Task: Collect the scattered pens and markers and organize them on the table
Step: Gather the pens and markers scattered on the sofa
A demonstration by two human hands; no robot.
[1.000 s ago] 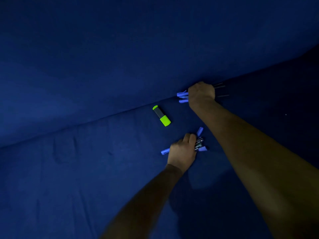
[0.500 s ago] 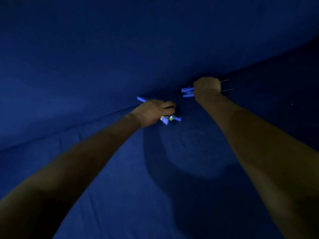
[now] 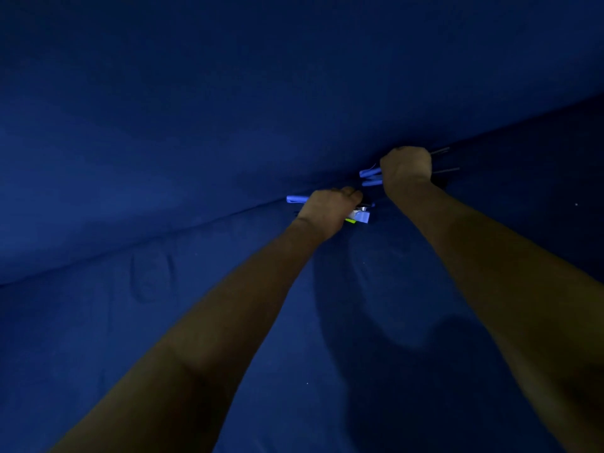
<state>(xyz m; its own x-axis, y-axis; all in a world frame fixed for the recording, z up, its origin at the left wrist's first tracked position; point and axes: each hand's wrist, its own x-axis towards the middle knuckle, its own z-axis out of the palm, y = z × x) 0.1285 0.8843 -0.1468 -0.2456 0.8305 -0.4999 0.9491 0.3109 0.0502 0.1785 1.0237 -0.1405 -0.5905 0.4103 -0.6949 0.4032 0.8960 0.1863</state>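
Note:
My left hand (image 3: 328, 210) is closed around a bundle of blue-capped pens (image 3: 295, 199); a blue cap pokes out to its left, more caps and metal tips to its right. A sliver of the yellow-green highlighter (image 3: 350, 220) shows under the same hand, pressed against the bundle. My right hand (image 3: 405, 168) is a fist around a second bundle of pens (image 3: 369, 178), blue caps out to the left and dark thin barrels out to the right. Both hands sit near the fold of the blue cloth, a short gap between them.
Dark blue cloth (image 3: 163, 322) covers the whole surface and rises as a backdrop behind a crease (image 3: 196, 223) that runs from lower left to upper right. The light is dim. No other loose objects are visible.
My left hand moved up and left from the near cloth to the highlighter and closed over it together with its pens. My right hand stayed by the fold, holding its bundle.

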